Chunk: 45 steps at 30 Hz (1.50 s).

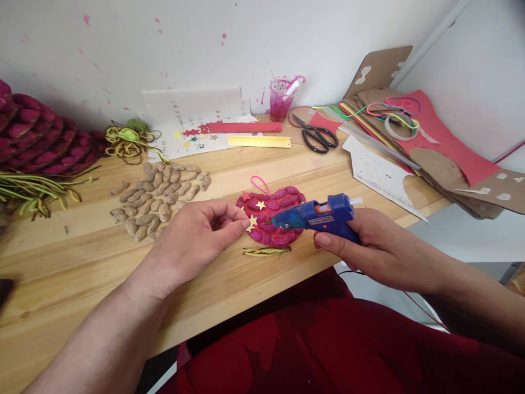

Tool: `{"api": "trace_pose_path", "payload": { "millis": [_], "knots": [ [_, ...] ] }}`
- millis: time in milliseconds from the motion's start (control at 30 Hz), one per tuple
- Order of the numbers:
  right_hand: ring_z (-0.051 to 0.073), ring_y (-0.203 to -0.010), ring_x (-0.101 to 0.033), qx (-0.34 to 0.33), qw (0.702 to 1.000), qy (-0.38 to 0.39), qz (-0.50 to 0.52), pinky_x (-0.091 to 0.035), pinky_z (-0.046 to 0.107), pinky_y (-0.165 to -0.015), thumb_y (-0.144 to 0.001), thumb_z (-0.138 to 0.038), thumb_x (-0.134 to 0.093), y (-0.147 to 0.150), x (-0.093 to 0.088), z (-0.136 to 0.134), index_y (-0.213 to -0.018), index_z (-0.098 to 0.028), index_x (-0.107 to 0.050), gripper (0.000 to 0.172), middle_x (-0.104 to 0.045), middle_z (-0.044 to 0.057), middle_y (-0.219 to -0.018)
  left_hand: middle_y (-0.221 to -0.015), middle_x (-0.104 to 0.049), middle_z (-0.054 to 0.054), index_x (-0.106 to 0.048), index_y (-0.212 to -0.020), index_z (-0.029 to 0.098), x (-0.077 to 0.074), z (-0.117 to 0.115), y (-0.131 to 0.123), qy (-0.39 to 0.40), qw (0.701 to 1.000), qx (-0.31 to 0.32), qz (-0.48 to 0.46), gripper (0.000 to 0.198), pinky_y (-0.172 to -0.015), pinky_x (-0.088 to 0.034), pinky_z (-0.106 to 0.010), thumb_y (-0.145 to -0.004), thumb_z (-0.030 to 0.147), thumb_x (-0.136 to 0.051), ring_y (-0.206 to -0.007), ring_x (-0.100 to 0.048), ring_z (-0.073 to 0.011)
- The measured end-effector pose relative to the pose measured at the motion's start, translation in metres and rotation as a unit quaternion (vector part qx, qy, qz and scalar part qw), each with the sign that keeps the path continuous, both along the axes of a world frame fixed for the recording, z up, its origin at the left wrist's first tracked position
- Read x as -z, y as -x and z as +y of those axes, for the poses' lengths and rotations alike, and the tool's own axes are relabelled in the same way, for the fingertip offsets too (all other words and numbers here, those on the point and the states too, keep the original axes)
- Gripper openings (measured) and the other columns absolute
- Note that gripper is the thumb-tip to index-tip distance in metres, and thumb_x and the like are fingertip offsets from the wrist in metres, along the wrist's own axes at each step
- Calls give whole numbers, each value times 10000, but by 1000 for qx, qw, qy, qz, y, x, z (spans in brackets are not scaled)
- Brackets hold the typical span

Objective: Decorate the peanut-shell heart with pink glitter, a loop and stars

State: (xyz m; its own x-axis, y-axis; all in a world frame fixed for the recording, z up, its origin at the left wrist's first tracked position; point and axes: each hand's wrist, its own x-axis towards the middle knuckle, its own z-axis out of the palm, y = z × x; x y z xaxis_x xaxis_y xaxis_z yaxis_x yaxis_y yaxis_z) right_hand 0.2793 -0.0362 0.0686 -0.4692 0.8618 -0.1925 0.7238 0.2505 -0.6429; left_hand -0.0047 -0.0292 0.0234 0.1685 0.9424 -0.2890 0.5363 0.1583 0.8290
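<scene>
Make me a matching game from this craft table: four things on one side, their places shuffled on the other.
Things
1. glue gun
2. scissors
3. peanuts
4. gold star

Places
A. heaped left of the pink ornament
B. pinched at the left hand fingertips
C. gripped in the right hand
D. lying at the back, right of the pink cup

Pairs: 1-C, 2-D, 3-A, 4-B
</scene>
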Motion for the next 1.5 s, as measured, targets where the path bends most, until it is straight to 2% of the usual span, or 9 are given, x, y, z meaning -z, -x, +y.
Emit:
{"api": "trace_pose_path", "payload": {
  "millis": [200,400,567,733,933,1167,1333,1433,1500],
  "knots": [
    [186,-645,-555,-15,999,20,-20,-446,319,-602,-980,-530,-568,0,-4,1,-825,-224,-633,349,-664,12,-732,-642,-660,-2,-769,-793,212,0,1,-2,-19,1000,2,6,286,-523,-365,-251,-804,488,-693,-561,-503,-143],
    [153,-565,-484,-31,998,3,-48,-355,300,-529,-991,-551,-544,3,-11,3,-760,-225,-570,400,-583,-9,-656,-675,-674,-6,-763,-801,205,3,1,-4,-11,1000,10,-2,295,-546,-368,-258,-820,490,-689,-587,-505,-137],
    [145,-528,-450,-58,997,3,-51,-323,300,-509,-991,-563,-543,1,-16,9,-771,-230,-574,401,-533,-21,-617,-740,-708,-19,-755,-822,195,5,2,-4,-7,1000,13,-12,282,-581,-395,-266,-824,469,-691,-626,-543,-142],
    [139,-480,-404,-53,997,21,-60,-308,301,-478,-987,-594,-537,-2,-17,12,-791,-237,-601,412,-469,-34,-559,-721,-700,-11,-745,-813,194,5,2,-4,-6,1000,10,-20,268,-580,-411,-263,-834,457,-698,-610,-543,-133],
    [125,-451,-407,-54,996,5,-69,-289,307,-457,-953,-610,-579,-3,-23,12,-712,-237,-577,444,-493,-30,-545,-761,-725,-15,-731,-806,198,5,2,-4,-14,1000,-4,-28,220,-628,-458,-261,-828,416,-711,-667,-604,-146],
    [116,-438,-407,-42,997,23,-68,-284,308,-440,-915,-628,-618,-4,-23,13,-630,-231,-532,497,-502,-27,-542,-744,-727,-18,-719,-796,190,-1,-4,-10,-32,999,-17,-36,225,-595,-446,-250,-821,414,-724,-650,-593,-141],
    [119,-438,-460,-39,996,84,-15,-325,285,-437,-932,-609,-616,-12,-17,15,-623,-231,-540,494,-524,-35,-505,-768,-741,-21,-731,-819,196,-3,-7,-14,-35,999,-20,-28,217,-581,-449,-247,-829,413,-728,-662,-609,-147],
    [123,-420,-478,18,988,150,18,-339,275,-419,-913,-641,-629,-20,-12,16,-653,-225,-569,494,-533,-34,-467,-782,-745,-23,-742,-843,202,-4,-8,-14,-39,999,-17,-18,212,-573,-449,-249,-833,414,-727,-680,-624,-159],
    [120,-410,-468,57,979,183,64,-339,269,-410,-909,-662,-625,-25,-5,15,-751,-216,-617,474,-545,-36,-463,-785,-744,-21,-746,-855,206,-4,-8,-15,-42,999,-16,-19,199,-571,-446,-248,-833,403,-726,-682,-626,-159]
  ]
}}
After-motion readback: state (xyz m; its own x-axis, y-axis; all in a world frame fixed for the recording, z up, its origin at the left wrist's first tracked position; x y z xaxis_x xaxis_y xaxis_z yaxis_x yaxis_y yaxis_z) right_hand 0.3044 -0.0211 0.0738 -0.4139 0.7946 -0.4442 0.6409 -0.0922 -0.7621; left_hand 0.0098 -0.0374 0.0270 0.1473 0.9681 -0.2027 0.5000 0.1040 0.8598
